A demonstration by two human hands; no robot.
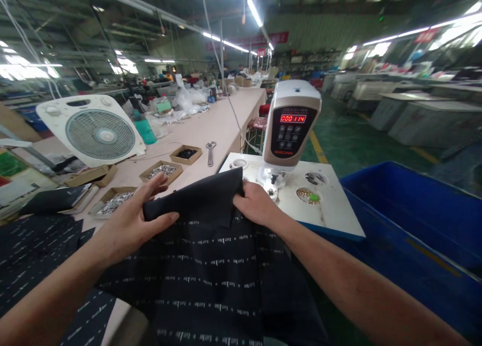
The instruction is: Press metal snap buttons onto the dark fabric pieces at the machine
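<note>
A dark navy cloth printed with rows of small white lettering hangs between my two hands. Its plain upper edge is folded over toward me. My left hand holds the left end of this fold, thumb in front and fingers behind. At the right end, my right hand pinches the corner of the cloth, its fingertips partly hidden behind the fabric. Just beyond my right hand stands a white snap-fastening machine with a red lit display reading 000114. Its lower working part is partly covered by my right hand.
The machine's white table has round wells with small metal parts. Open boxes of metal fittings, a wrench and a box fan are on the long table. More printed cloth lies left. A blue bin stands right.
</note>
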